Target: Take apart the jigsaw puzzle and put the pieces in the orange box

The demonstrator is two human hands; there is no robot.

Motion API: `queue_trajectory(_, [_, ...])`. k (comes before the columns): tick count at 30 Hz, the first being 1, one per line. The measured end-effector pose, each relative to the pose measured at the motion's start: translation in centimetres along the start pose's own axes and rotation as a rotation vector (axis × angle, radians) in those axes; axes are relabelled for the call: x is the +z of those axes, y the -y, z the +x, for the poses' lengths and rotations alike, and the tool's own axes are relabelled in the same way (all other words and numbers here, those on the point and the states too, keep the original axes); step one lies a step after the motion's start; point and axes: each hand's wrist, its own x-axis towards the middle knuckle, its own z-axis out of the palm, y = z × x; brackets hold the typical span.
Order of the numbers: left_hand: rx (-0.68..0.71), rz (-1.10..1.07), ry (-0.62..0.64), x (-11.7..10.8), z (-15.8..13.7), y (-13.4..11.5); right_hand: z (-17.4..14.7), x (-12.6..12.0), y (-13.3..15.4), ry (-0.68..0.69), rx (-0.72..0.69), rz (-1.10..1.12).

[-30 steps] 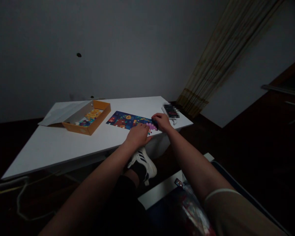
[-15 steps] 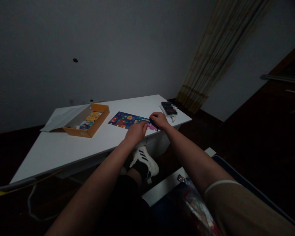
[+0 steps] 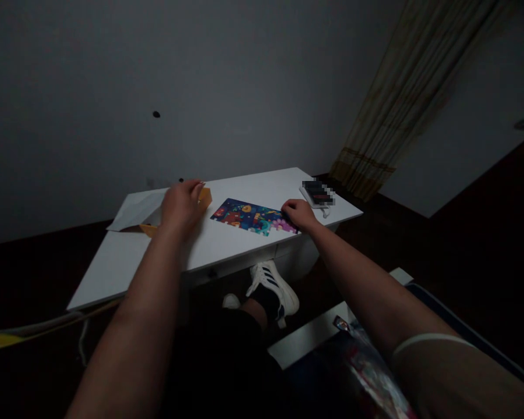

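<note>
A partly joined jigsaw puzzle (image 3: 244, 218), dark blue with colourful figures, lies flat on the white table (image 3: 240, 247). Its front edge is uneven, with knobs and gaps. At its right end my right hand (image 3: 300, 214) rests with curled fingers holding the edge; the fingertips are partly hidden. My left hand (image 3: 181, 203) is above the orange box (image 3: 206, 199), its fingers drawn together. Whatever the left fingers may hold is too small to make out. Hand and forearm hide most of the box and its contents.
A white sheet (image 3: 135, 206) leans at the box's left side. Near the table's right end lies a dark, blurred-out object on a white item (image 3: 318, 195), with a small white piece beside it. A white shoe (image 3: 273, 285) is below the table edge; a shiny package (image 3: 371, 372) lies lower right.
My left hand has moved left from the puzzle to over the box. My right hand has stayed at the puzzle's right end. The view has turned slightly left.
</note>
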Motion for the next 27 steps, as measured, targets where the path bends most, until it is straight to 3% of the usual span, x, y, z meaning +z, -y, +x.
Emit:
queue_trajectory(2, [-0.029,0.023,-0.021,-1.4,0.3,2.7,-0.1,0.0,0.0,-0.001,0.003,-0.005])
queue_trajectory(5, [-0.083,0.019,0.011,-1.8,0.0,5.9,-0.2,0.0,-0.1,-0.009,-0.013,-0.019])
queue_trajectory(9, [-0.15,0.051,0.126,-1.2,-0.3,6.6,-0.1,0.1,-0.6,-0.014,-0.024,-0.038])
queue_trajectory(12, [-0.118,0.142,0.068,-0.1,-0.4,3.6,-0.3,0.0,-0.5,0.016,-0.044,-0.075])
queue_trajectory(14, [0.043,0.158,0.059,1.5,-1.0,0.3,-0.6,-0.1,-0.1,0.05,-0.144,-0.13])
queue_trajectory(17, [0.366,0.127,0.37,5.0,-3.2,-4.9,-1.0,-0.2,0.7,0.126,-0.336,-0.226])
queue_trajectory(19, [0.549,0.051,0.558,7.4,-5.3,-7.4,-1.2,-0.3,1.0,0.17,-0.379,-0.256])
queue_trajectory(23, [0.623,0.158,0.612,10.6,-8.7,-9.4,-0.9,-0.3,1.0,0.167,-0.323,-0.222])
queue_trajectory(27, [0.656,0.299,0.623,10.6,-10.0,-9.7,-0.7,-0.5,1.0,0.147,-0.261,-0.186])
